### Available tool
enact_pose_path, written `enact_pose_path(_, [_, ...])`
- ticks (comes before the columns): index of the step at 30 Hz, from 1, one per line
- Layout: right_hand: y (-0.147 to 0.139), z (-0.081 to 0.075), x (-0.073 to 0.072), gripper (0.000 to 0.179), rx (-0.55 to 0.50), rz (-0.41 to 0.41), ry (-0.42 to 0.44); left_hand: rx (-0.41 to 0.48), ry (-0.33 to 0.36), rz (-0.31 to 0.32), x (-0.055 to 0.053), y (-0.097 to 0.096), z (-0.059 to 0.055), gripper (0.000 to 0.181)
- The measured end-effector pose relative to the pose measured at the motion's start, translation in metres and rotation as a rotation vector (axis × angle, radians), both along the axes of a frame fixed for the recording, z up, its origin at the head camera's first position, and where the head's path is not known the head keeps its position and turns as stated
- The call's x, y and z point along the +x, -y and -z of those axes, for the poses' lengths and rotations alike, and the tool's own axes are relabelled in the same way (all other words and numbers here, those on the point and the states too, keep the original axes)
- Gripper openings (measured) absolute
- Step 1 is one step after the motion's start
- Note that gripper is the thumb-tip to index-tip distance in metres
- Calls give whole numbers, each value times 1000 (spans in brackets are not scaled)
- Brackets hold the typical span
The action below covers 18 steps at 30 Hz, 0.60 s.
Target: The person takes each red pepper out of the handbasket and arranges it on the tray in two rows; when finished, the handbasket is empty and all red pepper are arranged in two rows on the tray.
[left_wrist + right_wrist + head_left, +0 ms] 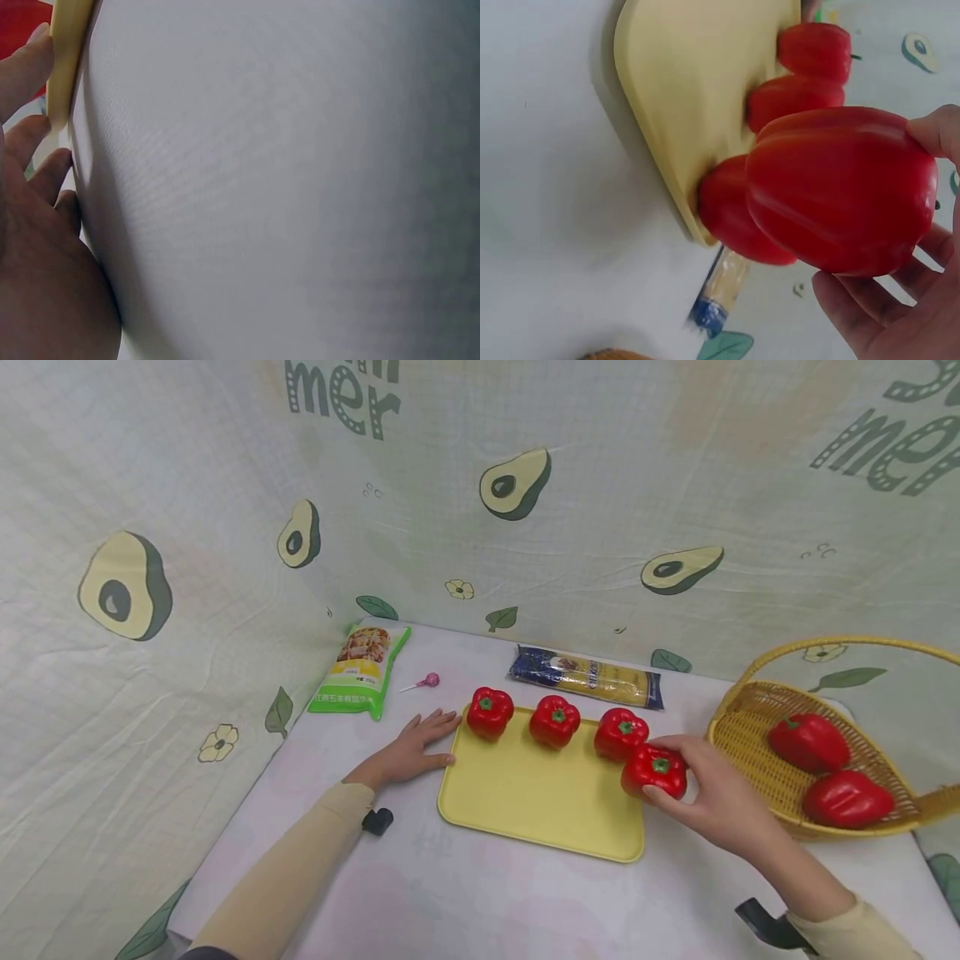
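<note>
A yellow tray [540, 793] lies on the table with three red bell peppers along its far side: a left one [490, 713], a middle one [554, 722] and a right one [620, 734]. My right hand [712, 793] holds a fourth red bell pepper [844, 191] between thumb and fingers, over the tray's right end; in the right wrist view it overlaps the right pepper. My left hand [414, 748] rests beside the tray's left edge, fingers spread and fingertips at the rim. In the left wrist view its fingers [26, 71] reach the yellow rim.
On the right stands a yellow wicker basket [738, 752] with a hooped handle and two red bell peppers [847, 798] inside. Behind the tray lies a pasta packet [587, 677]. A green food bag [362, 670] and a pink lollipop [430, 680] lie at the back left.
</note>
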State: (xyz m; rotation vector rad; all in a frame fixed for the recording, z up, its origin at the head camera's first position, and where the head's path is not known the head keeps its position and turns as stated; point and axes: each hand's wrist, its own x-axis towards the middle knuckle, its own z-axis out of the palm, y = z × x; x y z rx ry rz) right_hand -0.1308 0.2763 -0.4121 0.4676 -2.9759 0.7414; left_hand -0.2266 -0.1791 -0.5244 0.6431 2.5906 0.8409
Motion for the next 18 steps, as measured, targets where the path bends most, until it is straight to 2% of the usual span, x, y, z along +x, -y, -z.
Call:
enact_pose_path(8, [18, 6, 0, 66, -36, -38, 61, -8, 10, -6, 0, 0, -1, 81])
enact_pose_path(18, [40, 15, -3, 63, -57, -93, 55, 11, 14, -4, 1, 1, -2, 80])
